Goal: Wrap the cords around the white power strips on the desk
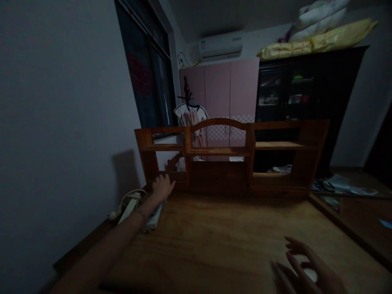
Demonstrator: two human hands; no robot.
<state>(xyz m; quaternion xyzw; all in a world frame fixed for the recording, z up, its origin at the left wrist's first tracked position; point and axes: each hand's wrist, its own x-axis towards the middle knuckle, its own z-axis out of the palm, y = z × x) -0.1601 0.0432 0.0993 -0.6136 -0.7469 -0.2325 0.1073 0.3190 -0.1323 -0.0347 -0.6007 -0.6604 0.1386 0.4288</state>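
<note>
My left hand [162, 187] reaches far across the wooden desk [220, 241] to the lower left corner of a wooden shelf unit [229, 157]. Its fingers are curled loosely near the shelf's bottom compartment, above a white book-like thing [154, 218]; whether they hold anything is unclear. My right hand [306, 267] hovers low at the near right of the desk. Its fingers are spread over a small white object [308, 269] lying under the palm.
A white power strip with a cord [128, 206] lies by the left wall. Papers [339, 183] are scattered on a second surface to the right. Behind stand a pink wardrobe [226, 90], a dark cabinet [306, 94], hanging clothes [191, 116] and a window [147, 69].
</note>
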